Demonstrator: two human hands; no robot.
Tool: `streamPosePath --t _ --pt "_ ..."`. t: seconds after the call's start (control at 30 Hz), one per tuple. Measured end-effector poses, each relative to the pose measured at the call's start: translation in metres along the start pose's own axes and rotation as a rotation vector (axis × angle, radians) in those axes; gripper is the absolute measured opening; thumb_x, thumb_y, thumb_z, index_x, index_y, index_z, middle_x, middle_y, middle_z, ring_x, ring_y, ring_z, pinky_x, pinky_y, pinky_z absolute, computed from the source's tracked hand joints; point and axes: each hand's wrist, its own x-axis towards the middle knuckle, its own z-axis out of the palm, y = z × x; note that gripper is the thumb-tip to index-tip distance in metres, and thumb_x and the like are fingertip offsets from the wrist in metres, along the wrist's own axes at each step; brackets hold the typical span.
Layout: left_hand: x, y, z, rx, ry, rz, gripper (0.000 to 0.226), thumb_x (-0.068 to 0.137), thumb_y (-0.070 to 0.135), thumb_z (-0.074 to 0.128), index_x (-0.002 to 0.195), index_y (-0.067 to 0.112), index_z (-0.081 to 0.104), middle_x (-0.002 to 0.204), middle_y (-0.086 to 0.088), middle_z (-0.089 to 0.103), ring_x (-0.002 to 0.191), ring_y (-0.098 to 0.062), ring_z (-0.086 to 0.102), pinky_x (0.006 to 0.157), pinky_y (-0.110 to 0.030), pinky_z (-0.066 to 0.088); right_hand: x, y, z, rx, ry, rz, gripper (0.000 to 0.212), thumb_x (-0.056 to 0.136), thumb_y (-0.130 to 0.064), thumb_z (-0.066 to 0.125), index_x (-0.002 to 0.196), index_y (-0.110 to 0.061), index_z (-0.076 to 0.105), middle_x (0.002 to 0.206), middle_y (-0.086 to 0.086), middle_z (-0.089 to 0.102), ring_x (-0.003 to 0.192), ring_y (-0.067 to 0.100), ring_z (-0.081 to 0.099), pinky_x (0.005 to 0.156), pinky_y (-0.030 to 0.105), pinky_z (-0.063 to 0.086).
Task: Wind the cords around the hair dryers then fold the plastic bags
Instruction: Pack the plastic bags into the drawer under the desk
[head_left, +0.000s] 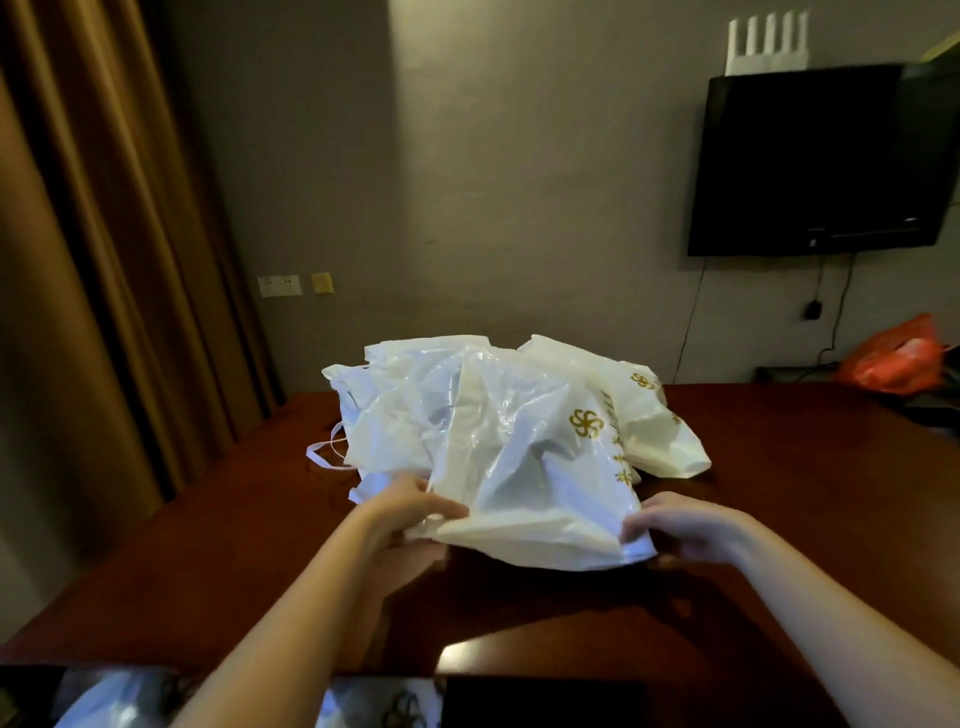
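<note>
The top bag (524, 467) lies crumpled on a pile of white bags (395, 405) at the middle of the table (779, 519). No hair dryer is visible, so the step in hand is judged to be bag folding.

The left hand (415, 512) grips the bag's near-left corner, fingers curled over the film. The right hand (680, 527) pinches the near-right corner, thumb under and fingers on top as far as can be seen. The near edge spans between the two grips, slightly slack.

Procedure:
- Keep both grips at the corners; draw the hands apart until the edge between them is taut.
- Pull the bag toward the body, off the pile beyond the grips, onto bare table.
- Press trapped air out away from the grips before creasing; the film is slippery and springs back.
- Check that the loose handles (324, 454), left of and beyond the left grip, do not snag.

The orange bag (893, 358), far to the right, is not involved.
</note>
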Motion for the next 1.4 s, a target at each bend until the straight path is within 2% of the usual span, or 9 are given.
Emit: streamPosePath --t 0.4,0.53,0.7,0.83,0.93,1.07,1.17,1.3,1.4 --pt "-0.082 -0.038 0.017 0.282 -0.221 -0.082 0.069 0.063 0.04 0.09 0.116 0.004 0.064 0.116 -0.009 0.068 0.105 -0.026 0.066 0.094 -0.04 0.055 -0.076 0.038 0.016 -0.265 -0.164 0.081 0.022 0.077 -0.011 0.078 0.094 -0.004 0.064 0.08 0.005 0.063 0.071 0.014 0.059 0.063 0.025 0.055" --pt "-0.074 -0.028 0.014 0.065 -0.117 -0.071 0.085 0.059 0.053 0.087 0.116 0.0 0.053 0.095 -0.009 0.062 0.082 -0.024 0.062 0.072 -0.035 0.053 -0.066 0.035 0.015 0.067 -0.005 -0.005 0.071 0.065 -0.042 0.085 0.12 -0.007 0.058 0.107 0.008 0.066 0.094 0.022 0.063 0.074 0.032 0.052" --pt "-0.046 -0.014 0.036 -0.212 -0.048 0.042 0.123 0.047 0.074 0.082 0.143 0.007 0.045 0.139 -0.011 0.055 0.123 -0.03 0.056 0.104 -0.038 0.044 -0.035 0.02 0.026 0.42 0.078 -0.105 0.077 0.059 -0.047 0.079 0.123 -0.011 0.056 0.115 0.012 0.064 0.106 0.027 0.06 0.081 0.038 0.051" --pt "-0.032 -0.006 0.056 -0.235 0.059 0.028 0.098 0.079 0.054 0.073 0.149 -0.001 0.03 0.15 -0.015 0.04 0.131 -0.031 0.046 0.092 -0.031 0.041 0.0 0.008 0.034 0.505 0.101 -0.157 0.104 0.033 -0.056 0.091 0.124 -0.016 0.06 0.114 0.01 0.069 0.104 0.029 0.066 0.097 0.046 0.05" --pt "-0.016 -0.01 0.064 -0.256 0.104 0.012 0.077 0.084 0.048 0.07 0.136 -0.001 0.043 0.126 -0.008 0.055 0.111 -0.024 0.055 0.088 -0.031 0.041 0.024 0.004 0.036 0.508 0.069 -0.152 0.109 0.025 -0.057 0.093 0.121 -0.014 0.062 0.112 0.011 0.07 0.101 0.03 0.067 0.094 0.046 0.052" --pt "-0.012 -0.022 0.071 -0.361 0.11 0.005 0.095 0.065 0.061 0.079 0.133 0.001 0.053 0.118 -0.003 0.062 0.107 -0.022 0.06 0.094 -0.035 0.05 0.025 -0.01 0.049 0.525 -0.031 -0.183 0.078 0.043 -0.039 0.092 0.11 -0.007 0.068 0.098 0.012 0.073 0.085 0.026 0.07 0.077 0.038 0.057" --pt "-0.016 -0.02 0.072 -0.417 0.116 0.0 0.058 0.077 0.041 0.079 0.116 0.001 0.065 0.107 -0.012 0.07 0.097 -0.025 0.066 0.074 -0.031 0.055 0.03 -0.011 0.059 0.542 -0.035 -0.196 0.086 0.037 -0.039 0.094 0.111 -0.004 0.068 0.094 0.013 0.074 0.081 0.026 0.071 0.069 0.034 0.057" --pt "-0.033 -0.024 0.068 -0.427 0.117 0.056 0.037 0.083 0.025 0.077 0.105 -0.003 0.069 0.087 -0.009 0.072 0.075 -0.017 0.068 0.052 -0.019 0.05 0.019 0.0 0.079 0.651 -0.14 -0.146 0.024 0.08 -0.016 0.068 0.1 -0.003 0.066 0.075 0.012 0.072 0.059 0.022 0.07 0.052 0.029 0.056" --pt "-0.053 -0.034 0.047 -0.331 0.062 0.08 0.026 0.085 0.021 0.075 0.104 0.005 0.068 0.085 -0.003 0.071 0.069 -0.011 0.067 0.052 -0.017 0.05 0.013 0.011 0.095 0.69 -0.112 -0.221 0.064 0.059 -0.021 0.087 0.113 0.002 0.064 0.09 0.016 0.071 0.069 0.025 0.07 0.063 0.034 0.058"
